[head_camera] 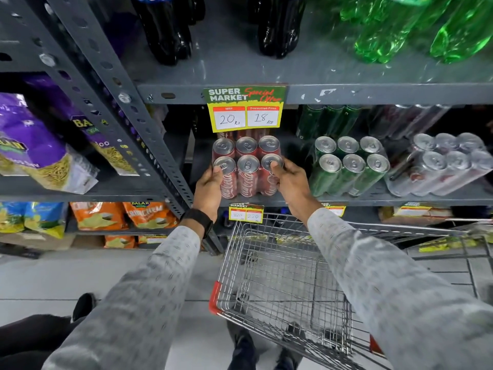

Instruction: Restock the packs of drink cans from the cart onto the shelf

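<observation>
A shrink-wrapped pack of red cola cans [246, 169] stands at the front edge of the grey middle shelf [373, 200]. My left hand [209, 189] grips its left side and my right hand [289, 182] grips its right side, thumbs over the front can tops. To the right on the same shelf sit a pack of green cans [349, 166] and a pack of silver cans [440, 166]. The wire cart [282, 276] stands below my arms with nothing visible in its basket.
Dark cola bottles [165, 30] and green bottles [416, 28] stand on the shelf above. A yellow price tag [245, 109] hangs over the red pack. Snack bags [40, 145] fill the left bay behind a grey upright post [125, 102]. Grey floor lies at the left.
</observation>
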`<state>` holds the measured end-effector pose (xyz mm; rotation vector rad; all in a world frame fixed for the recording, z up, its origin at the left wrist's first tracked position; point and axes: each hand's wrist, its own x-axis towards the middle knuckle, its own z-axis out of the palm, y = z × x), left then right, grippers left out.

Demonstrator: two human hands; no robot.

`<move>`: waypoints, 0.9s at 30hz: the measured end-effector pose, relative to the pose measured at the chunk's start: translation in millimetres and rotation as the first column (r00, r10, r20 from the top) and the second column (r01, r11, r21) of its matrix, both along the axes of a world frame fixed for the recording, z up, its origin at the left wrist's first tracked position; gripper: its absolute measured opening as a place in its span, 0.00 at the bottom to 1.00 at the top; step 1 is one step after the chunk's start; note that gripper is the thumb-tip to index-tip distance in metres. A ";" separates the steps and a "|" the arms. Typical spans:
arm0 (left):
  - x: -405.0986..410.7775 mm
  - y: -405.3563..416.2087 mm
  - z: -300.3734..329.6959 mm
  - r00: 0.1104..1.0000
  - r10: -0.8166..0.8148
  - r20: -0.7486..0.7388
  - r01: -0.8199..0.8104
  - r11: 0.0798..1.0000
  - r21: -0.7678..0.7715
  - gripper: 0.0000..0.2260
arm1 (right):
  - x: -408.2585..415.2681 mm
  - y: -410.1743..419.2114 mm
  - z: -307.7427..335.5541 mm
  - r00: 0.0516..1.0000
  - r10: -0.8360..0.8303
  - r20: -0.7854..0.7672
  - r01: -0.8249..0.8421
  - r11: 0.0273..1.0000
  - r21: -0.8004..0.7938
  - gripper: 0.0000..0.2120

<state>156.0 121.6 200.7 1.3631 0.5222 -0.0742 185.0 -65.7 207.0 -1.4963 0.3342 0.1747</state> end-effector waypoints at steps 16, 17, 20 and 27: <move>5.2 1.8 -5.1 0.999 0.026 -0.021 -0.027 0.999 -0.027 0.21 | -3.3 0.6 1.9 1.000 0.013 -0.013 -0.014 0.998 -0.064 0.12; 6.9 2.0 -7.9 0.999 0.026 -0.019 -0.026 0.999 -0.027 0.22 | -2.6 0.8 0.7 1.000 0.015 -0.001 -0.015 0.998 -0.058 0.09; 4.8 1.1 -6.1 0.999 0.031 -0.038 -0.031 0.999 -0.016 0.22 | -3.3 0.8 2.4 1.000 0.012 0.004 -0.012 0.999 -0.045 0.07; -13.3 -1.9 6.2 0.994 0.103 -0.036 -0.099 0.990 0.102 0.26 | -8.6 -1.5 8.9 0.997 0.042 -0.057 -0.050 0.987 -0.152 0.32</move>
